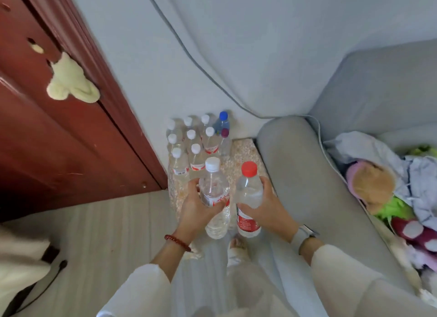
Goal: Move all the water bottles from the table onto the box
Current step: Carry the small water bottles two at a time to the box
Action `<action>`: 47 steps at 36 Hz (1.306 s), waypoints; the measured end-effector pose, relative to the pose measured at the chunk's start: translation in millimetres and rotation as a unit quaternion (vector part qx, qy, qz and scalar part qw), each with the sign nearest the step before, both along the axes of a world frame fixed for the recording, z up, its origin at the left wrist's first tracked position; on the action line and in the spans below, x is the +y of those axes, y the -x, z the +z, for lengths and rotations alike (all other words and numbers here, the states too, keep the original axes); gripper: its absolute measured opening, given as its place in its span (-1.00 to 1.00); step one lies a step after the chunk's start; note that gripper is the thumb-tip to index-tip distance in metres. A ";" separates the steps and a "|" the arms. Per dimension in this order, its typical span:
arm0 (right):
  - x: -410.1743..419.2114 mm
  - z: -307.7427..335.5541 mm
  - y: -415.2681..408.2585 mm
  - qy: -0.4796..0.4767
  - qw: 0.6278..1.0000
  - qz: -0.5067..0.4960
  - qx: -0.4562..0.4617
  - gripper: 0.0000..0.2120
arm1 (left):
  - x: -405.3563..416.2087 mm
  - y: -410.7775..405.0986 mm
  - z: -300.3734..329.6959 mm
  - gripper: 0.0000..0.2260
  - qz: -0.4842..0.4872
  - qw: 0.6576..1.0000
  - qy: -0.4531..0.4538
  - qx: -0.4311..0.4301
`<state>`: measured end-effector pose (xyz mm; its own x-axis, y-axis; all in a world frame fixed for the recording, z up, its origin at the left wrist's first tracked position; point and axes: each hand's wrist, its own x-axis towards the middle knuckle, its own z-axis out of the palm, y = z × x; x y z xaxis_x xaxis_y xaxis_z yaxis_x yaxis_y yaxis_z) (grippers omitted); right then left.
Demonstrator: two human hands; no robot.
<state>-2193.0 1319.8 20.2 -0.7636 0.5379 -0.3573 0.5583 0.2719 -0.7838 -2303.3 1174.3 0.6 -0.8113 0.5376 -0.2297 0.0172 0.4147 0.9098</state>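
Observation:
My left hand (197,205) grips a clear water bottle with a white cap (214,189), held upright above the near part of the box. My right hand (264,203) grips a second water bottle with a red cap and red label (248,193) right beside it. Below and beyond them stands the box (243,151), its top patterned in beige, squeezed between the door and the sofa arm. Several white-capped bottles (191,146) stand in rows on its far left part, with a blue-capped bottle (223,120) and a dark-red-capped bottle (224,139) behind them.
A dark red door (59,132) with a pale cloth over its handle (71,82) rises at left. A grey sofa arm (305,174) borders the box at right, with soft toys and cloth (390,186) on the seat. Pale wood floor (106,229) lies at lower left.

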 end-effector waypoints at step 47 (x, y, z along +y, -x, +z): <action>156.7 -136.6 157.6 -0.149 0.967 0.204 -0.036 -0.63 | 147.2 147.7 -114.6 -0.55 -0.152 0.897 0.235 0.344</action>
<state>-2350.6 1476.5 -116.4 -0.9133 0.2837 -0.2923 0.4061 0.6891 -0.6002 -2451.1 1321.5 -113.9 -0.6806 0.7326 0.0093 0.6837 0.6305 0.3675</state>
